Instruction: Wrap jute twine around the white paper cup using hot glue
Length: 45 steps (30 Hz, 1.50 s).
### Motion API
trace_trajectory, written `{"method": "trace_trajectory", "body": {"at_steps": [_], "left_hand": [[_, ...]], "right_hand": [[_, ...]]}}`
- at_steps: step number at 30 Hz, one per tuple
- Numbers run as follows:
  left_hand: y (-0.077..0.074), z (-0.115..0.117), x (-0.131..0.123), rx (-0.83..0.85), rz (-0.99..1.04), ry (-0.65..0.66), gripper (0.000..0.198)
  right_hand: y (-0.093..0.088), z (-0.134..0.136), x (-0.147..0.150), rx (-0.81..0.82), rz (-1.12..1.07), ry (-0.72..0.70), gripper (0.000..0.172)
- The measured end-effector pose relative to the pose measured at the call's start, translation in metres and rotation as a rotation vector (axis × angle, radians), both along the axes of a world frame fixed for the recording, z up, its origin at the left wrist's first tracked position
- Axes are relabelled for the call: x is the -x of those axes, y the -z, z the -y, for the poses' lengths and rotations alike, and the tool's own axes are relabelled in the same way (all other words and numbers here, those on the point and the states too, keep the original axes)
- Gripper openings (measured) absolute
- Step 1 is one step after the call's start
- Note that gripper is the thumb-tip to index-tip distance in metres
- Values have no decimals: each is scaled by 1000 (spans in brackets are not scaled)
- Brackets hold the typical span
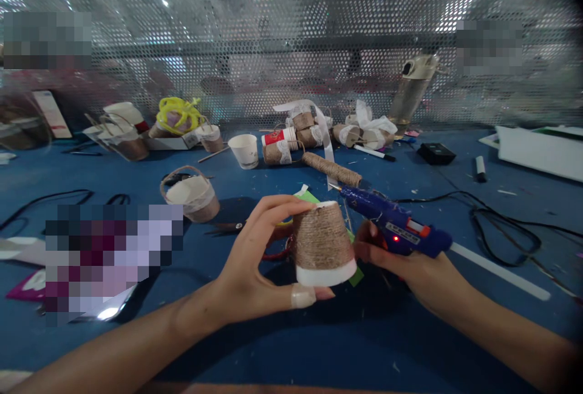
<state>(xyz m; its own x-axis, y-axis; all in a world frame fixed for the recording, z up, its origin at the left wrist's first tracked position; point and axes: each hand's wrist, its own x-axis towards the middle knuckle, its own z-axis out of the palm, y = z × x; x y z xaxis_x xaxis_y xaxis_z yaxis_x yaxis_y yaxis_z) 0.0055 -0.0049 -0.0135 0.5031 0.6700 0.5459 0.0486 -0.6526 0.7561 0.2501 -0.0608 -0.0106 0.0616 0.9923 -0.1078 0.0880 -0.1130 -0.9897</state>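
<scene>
My left hand (255, 260) grips an upside-down paper cup (322, 242) wrapped in brown twine, its white rim pointing down; the thumb, with a plaster on it, sits under the rim and the fingers curl over the top. My right hand (401, 263) is closed round a blue hot glue gun (395, 224) with a red light lit. The gun's nozzle points left, toward the top of the cup, just right of it. Green paper (310, 197) shows behind the cup.
On the blue table (291, 333): a small cup basket with a twine handle (191, 197), a plain white cup (245, 150), a twine spool (332, 169), several wrapped cups at the back, scissors (228, 227), black cables (496, 218), a white strip (501, 272), a perforated metal screen behind.
</scene>
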Motion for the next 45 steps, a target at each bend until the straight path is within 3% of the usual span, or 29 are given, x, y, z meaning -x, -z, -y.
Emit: {"method": "trace_trajectory", "body": {"at_steps": [6, 12, 15, 19, 27, 36, 40, 45], "left_hand": [[0, 0, 0, 8, 0, 27, 91], [-3, -2, -3, 38, -73, 92, 85], [-6, -6, -1, -41, -190, 38, 84], [-7, -12, 2, -224, -332, -88, 84], [-4, -18, 5, -219, -365, -23, 78], [-2, -18, 4, 16, -220, -48, 79], [-6, -17, 6, 8, -130, -64, 81], [-5, -17, 10, 9, 97, -1, 90]], "right_hand": [[-4, -1, 3, -48, 75, -3, 16], [6, 1, -2, -39, 88, 108, 34], [11, 1, -5, -31, 134, 147, 38], [9, 1, -5, -109, 128, 104, 34], [-2, 4, -2, -169, 191, 61, 24], [2, 7, -4, -145, 150, -41, 23], [9, 6, -8, -110, 128, -72, 35], [11, 1, -6, -191, 11, -131, 24]]}}
